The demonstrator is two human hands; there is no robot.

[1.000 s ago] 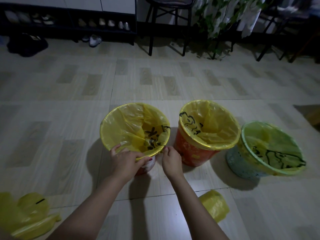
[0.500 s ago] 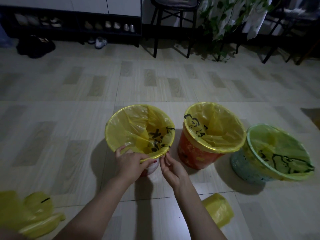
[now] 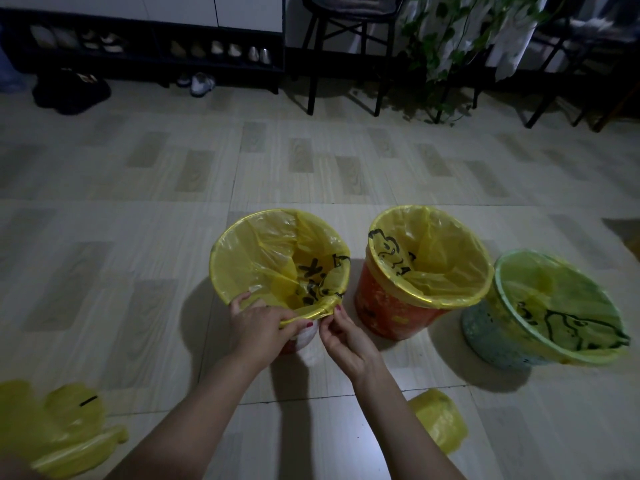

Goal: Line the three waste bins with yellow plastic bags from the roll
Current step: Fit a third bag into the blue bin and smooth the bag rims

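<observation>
Centrally in the frame, the yellow bag (image 3: 277, 258) lines the leftmost bin (image 3: 304, 339), its edge folded over the rim. Both hands pinch that edge at the near rim: the left hand (image 3: 258, 325) closed on the plastic, the right hand (image 3: 341, 332) gripping it with fingertips. Right of it stand the orange bin (image 3: 388, 313) and teal bin (image 3: 491, 341), both lined. Lower right, the bag roll (image 3: 438, 422) lies on the floor (image 3: 138, 202); loose bags (image 3: 59, 431) sit lower left.

1. Floor (image 3: 145, 174): pale wood-grain tiles, dimly lit.
2. Shoe rack (image 3: 145, 55): dark, low, against the far wall; shoes inside.
3. Stool (image 3: 343, 46): black-legged.
4. Plant (image 3: 446, 46): trailing green leaves.
</observation>
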